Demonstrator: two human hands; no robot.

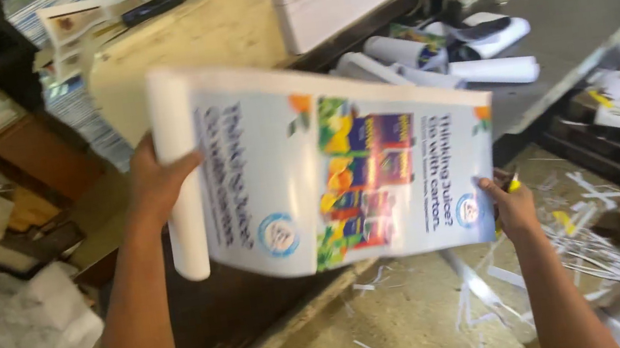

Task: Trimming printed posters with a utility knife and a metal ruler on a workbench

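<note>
item: printed poster [343, 181], half-rolled; your left hand [155, 182] clasps the roll, right hand [509, 203] pinches the corner. risk: that corner grip slips and the sheet creases.

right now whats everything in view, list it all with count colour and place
poster: one, white with colourful print, partly rolled at its left end, held mid-frame
paper rolls: several, white, on the grey table, upper right
grey table: one, upper right
cream machine: one, behind the poster
paper offcuts: many, white and yellow, floor at right
left hand: grips the rolled end
right hand: grips the poster's lower right corner
</note>
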